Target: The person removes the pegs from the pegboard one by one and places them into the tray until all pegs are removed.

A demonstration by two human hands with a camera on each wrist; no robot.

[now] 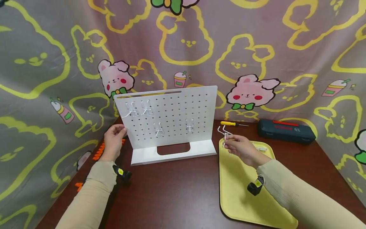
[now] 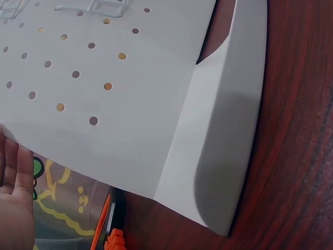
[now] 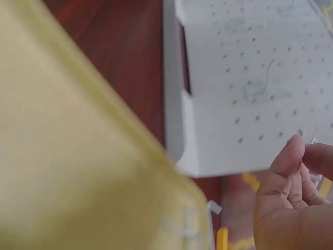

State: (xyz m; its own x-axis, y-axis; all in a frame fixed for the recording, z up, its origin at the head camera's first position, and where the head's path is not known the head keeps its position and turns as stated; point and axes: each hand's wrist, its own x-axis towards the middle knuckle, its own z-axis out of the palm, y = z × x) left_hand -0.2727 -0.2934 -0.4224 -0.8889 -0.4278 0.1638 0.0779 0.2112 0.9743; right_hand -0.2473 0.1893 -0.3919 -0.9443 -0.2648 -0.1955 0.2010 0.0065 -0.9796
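A white pegboard (image 1: 171,117) stands upright on its base, with several white wire hooks on its face, one of them a hook (image 1: 190,126) toward the right. At the board's left edge, my left hand (image 1: 112,140) grips it with bent fingers; the left wrist view catches only part of this hand (image 2: 15,182). My right hand (image 1: 241,149) pinches a white wire hook (image 1: 225,136) between thumb and fingertips, above the far left corner of a yellow tray (image 1: 237,194). In the right wrist view, fingers (image 3: 291,156) cover most of that hook.
More white hooks (image 1: 261,148) lie at the tray's far end. Behind it are a yellow-handled screwdriver (image 1: 228,123) and a dark blue case (image 1: 286,130). Orange pieces (image 1: 99,151) lie by the left forearm. A patterned curtain (image 1: 194,41) hangs behind the table (image 1: 168,190).
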